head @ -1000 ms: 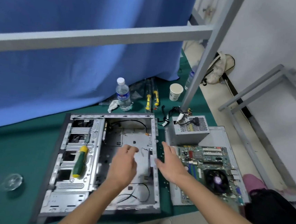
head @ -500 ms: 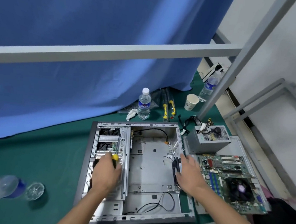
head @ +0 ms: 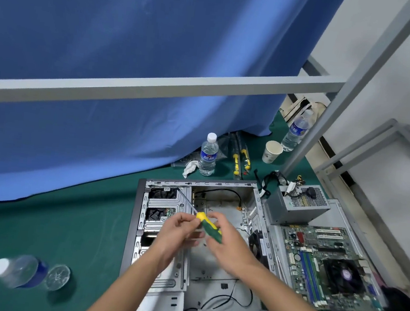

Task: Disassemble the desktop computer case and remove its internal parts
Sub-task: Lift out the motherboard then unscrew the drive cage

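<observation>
Head view: the opened computer case point(head: 217, 254) lies flat on the green mat point(head: 67, 222), near its right edge. Above the case's middle both hands hold a screwdriver point(head: 208, 227). Its green and yellow handle sits between them, and its long axis runs diagonally, with the thin shaft pointing up and left toward the case's far left corner. The left hand point(head: 179, 233) pinches the yellow end in its fingertips; the right hand point(head: 228, 242) curls its grip round the green part. The power supply point(head: 294, 209) and motherboard point(head: 326, 264) lie just right of the case.
</observation>
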